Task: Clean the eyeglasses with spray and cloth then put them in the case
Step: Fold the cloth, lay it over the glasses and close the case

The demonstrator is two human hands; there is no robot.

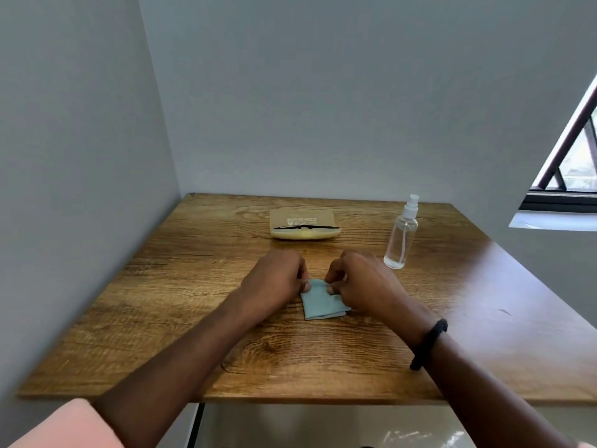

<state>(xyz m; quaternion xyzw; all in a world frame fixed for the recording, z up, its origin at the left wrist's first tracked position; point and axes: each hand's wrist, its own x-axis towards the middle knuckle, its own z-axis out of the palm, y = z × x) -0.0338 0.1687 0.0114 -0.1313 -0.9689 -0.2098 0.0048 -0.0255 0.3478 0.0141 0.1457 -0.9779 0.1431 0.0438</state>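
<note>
A small light-blue cloth lies folded on the wooden table in front of me. My left hand pinches its far left corner and my right hand pinches its far right edge, both resting on the table. A tan eyeglass case with white print lies at the back middle; a thin dark frame line, apparently the eyeglasses, shows along its yellow-lined front edge. A clear spray bottle with a white nozzle stands upright to the right of my right hand.
The table fits into a corner, with grey walls at the left and back. A window is at the far right. A black band circles my right wrist. The table's near edge runs below my forearms.
</note>
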